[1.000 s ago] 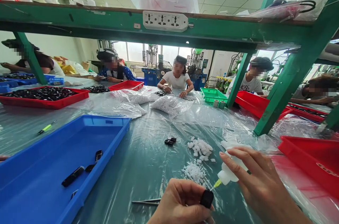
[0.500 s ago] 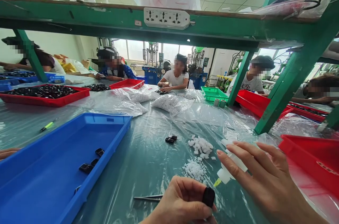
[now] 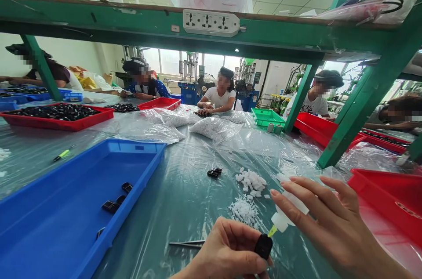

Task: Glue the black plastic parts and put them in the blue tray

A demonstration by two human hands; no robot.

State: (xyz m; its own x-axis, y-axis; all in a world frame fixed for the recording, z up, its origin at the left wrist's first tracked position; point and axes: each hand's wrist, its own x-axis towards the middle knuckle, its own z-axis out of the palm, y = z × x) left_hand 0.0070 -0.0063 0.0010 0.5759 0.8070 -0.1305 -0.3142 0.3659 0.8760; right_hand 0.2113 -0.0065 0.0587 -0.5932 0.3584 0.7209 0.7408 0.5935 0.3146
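Over wrinkled film [image 3: 184, 195], rounded black piece [image 3: 263, 247], white bottle [image 3: 280, 221]

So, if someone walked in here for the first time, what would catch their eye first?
Probably the big blue tray at left, holding a few black pieces, or the green shelf across the top, with its white power strip. Lower down, right of centre, the left fingers pinch a small black piece while the right fingers hold a white bottle, its yellow tip at the piece's edge.

Plastic-covered table [image 3: 178, 186] | blue tray [image 3: 66, 208] | white piles [image 3: 244, 211] | tweezers [image 3: 186, 243] | black parts [image 3: 212, 174]
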